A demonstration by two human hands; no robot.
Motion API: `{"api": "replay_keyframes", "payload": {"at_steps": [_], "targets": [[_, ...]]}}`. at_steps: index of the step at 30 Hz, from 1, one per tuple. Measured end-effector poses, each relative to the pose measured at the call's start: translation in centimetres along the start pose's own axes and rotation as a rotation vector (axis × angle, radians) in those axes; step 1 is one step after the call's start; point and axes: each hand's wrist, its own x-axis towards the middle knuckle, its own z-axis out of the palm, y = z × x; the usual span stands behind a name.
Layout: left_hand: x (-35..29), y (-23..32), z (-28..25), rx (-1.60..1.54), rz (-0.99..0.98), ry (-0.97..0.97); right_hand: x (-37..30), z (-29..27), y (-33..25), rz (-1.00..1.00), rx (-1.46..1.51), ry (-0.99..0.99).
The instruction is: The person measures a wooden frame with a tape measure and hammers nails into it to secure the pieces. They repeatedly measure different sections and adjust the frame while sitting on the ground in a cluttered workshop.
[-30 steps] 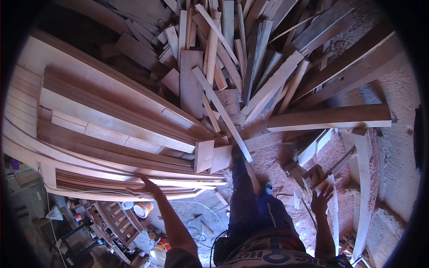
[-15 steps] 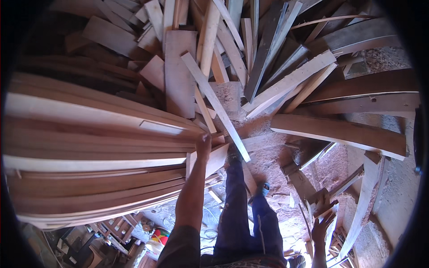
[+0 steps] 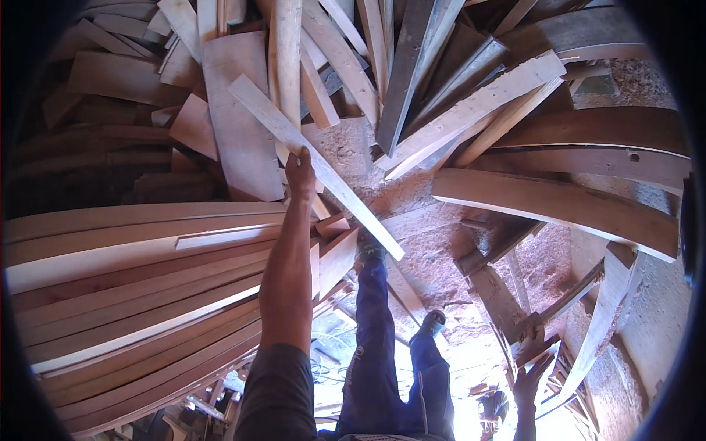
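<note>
My left hand [image 3: 300, 176] reaches forward to a long pale wooden strip [image 3: 331, 178], its fingers closed at the strip's near edge. The strip slants from the piled boards at upper left down toward my left foot. My right hand [image 3: 527, 381] is low on the right, fingers stretched out and apart, beside a short piece of wood [image 3: 540, 351]. Whether it touches that piece I cannot tell. A stack of long planks [image 3: 147, 272] lies left of my left forearm.
Loose boards [image 3: 235, 117] and sticks are heaped ahead. A thick curved plank [image 3: 559, 206] and other timbers lie at right. Upright pieces of wood [image 3: 500, 309] stand near my right hand. My feet are on a floor [image 3: 456, 264] strewn with dust and scraps.
My left hand has moved forward from the end of the plank stack to the pale strip. The view has shifted, and my right hand stays low at the right.
</note>
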Motion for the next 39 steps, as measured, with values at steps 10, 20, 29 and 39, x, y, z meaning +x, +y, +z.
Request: {"api": "replay_keyframes", "payload": {"at_steps": [10, 20, 29, 39], "targets": [[-23.6, 19.8, -19.5, 0.224, 0.125, 0.324, -0.9, 0.9, 0.3, -0.025, 0.003, 0.051], [-37.0, 19.0, -26.9, 0.367, -0.217, 0.663, 0.3, 0.5, 0.7, -0.043, -0.072, 0.034], [-31.2, 6.4, -17.8, 0.055, -0.686, -0.064, 0.2, 1.1, 1.5, -0.073, -0.105, 0.060], [-4.7, -11.1, 1.2, -0.342, -0.922, 0.129, -0.2, 0.6, 0.8, 0.039, -0.092, 0.023]]}}
